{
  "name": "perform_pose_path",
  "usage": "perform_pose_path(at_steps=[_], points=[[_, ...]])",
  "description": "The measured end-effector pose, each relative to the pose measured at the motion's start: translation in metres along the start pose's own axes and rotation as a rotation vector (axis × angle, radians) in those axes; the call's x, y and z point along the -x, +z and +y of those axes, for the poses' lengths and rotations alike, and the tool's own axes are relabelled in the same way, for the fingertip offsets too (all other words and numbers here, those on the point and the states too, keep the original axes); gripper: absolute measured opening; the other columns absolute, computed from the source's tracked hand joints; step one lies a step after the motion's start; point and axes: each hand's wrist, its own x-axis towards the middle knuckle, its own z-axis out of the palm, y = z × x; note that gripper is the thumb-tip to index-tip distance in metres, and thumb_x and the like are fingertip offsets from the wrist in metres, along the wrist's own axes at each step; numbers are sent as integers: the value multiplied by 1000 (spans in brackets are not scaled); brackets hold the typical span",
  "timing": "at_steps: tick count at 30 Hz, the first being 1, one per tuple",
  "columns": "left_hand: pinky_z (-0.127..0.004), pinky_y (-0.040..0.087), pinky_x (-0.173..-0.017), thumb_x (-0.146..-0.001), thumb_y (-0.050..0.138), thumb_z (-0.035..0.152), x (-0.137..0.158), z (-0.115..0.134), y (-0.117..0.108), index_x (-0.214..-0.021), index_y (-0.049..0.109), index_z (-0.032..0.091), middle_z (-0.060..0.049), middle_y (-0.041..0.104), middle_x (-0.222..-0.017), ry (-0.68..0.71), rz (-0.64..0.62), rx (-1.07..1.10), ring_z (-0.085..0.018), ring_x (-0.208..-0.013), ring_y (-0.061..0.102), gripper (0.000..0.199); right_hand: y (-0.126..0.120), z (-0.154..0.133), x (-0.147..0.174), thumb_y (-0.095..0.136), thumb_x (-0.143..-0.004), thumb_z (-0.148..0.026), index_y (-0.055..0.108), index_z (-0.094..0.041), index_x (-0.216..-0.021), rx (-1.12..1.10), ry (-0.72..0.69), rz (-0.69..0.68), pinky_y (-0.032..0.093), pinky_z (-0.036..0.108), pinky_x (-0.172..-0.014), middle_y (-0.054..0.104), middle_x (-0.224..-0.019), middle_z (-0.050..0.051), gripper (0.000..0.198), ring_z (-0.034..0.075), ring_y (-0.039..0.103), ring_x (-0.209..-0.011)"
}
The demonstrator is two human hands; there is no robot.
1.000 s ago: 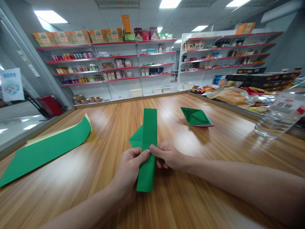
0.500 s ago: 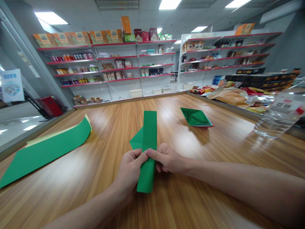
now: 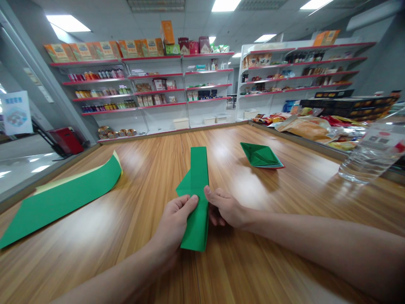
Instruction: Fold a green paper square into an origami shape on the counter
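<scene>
Right now, two bare forearms are reaching in from the bottom left and the lower right of the frame. The left hand is pinching a folded green paper, its thumb pressing flat on the front and its fingers closing behind. The right hand is curling at the paper's right side, with its thumb tip meeting the edge; whether its fingers are gripping anything is hard to tell. The folded paper is running as a narrow strip up the middle of the frame, and a pointed flap is sticking out on its left side. Whether it is resting on the wooden table is unclear.

At the left, a long green sheet is lying on the table, its far end curling up and showing a yellowish underside. Right of centre, another folded green piece is sitting well apart from the hands. A clear plastic bottle is standing at the right edge.

Beyond it, snack packets and black boxes are crowding together. Farther back, white shelves with red edges are spanning the upper frame, and orange boxes are lining the top left.
</scene>
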Motion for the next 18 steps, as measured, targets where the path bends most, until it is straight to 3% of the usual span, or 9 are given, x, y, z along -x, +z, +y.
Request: perform_pose_path(at_steps=[10,13,18], points=[[-20,38,-54,-76,65,45,0,-2,-3,-70,61,14,-1,60,-62,-36,30,-58,-11,-57,51,32,2,-2,0,46,-83,-62,46,-16,-46,-62,-95,122,23,20,-33,43,-39,-2,59,6,36,-34],[-20,37,-55,-79,63,46,-2,-3,-7,-72,60,14,0,59,-65,5,-13,-144,-10,-58,49,33,1,-3,1,47,-82,-61,44,-17,-47,-50,-126,166,22,20,-33,41,-39,-4,56,6,35,-34],[-20,36,-53,-82,58,48,-6,-5,-12,-69,58,14,1,56,-63,112,-41,-212,-10,-57,47,36,0,-3,1,43,-81,-66,47,-16,-46,-5,-88,83,21,20,-31,43,-39,-2,61,6,35,-32]])
